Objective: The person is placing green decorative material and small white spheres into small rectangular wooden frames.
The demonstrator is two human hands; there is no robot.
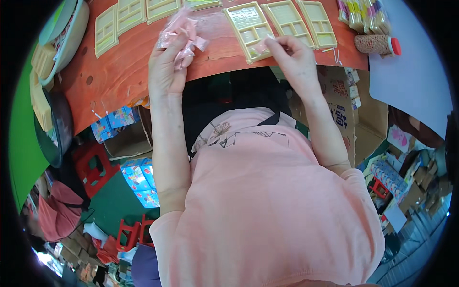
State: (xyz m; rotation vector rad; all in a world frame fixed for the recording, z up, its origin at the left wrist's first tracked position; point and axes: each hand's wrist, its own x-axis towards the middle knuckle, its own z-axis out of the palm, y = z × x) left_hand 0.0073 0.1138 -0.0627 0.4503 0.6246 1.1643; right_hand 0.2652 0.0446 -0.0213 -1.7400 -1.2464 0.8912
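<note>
Head view:
- Left hand (167, 66): closed around a bunch of pink packets (184, 29). Packets project beyond the fingers in several directions, mainly away from the wearer and to the right; overlap prevents a count.
- Right hand (297, 60): thumb and fingertips pinch one pink packet (261, 47), partly hidden. Its visible part slants from the fingertips toward the near left, over the near end of a cream tray (236, 35).
- That tray: one, below the pinch; long axis runs away from the wearer, far end leaning left.
- Two further trays (290, 22) stand right of the pinch, similarly angled.
- Four trays (116, 29) show left of and beyond the left grip, some cut by the frame.
- One red-lidded jar (373, 44), well right of the pinch.
- All on a red table (210, 64).
</note>
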